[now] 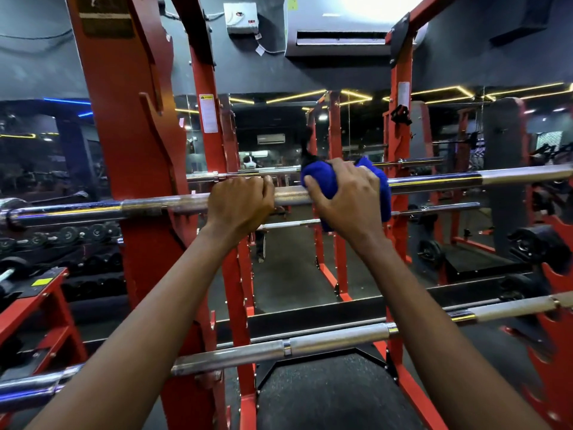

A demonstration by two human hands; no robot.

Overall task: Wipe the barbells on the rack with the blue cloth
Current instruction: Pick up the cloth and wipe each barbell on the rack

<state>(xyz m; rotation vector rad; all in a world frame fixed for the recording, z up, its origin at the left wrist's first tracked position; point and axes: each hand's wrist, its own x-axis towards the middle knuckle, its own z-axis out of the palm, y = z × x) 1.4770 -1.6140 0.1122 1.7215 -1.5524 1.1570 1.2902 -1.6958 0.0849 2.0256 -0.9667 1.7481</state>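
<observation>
Head: two barbells, one blue cloth

It's dim in here, with one ceiling light blown out white overhead, yellow strip lights glinting along the chrome bar, red posts bowed towards the edges, and dark corners gone soft.
</observation>
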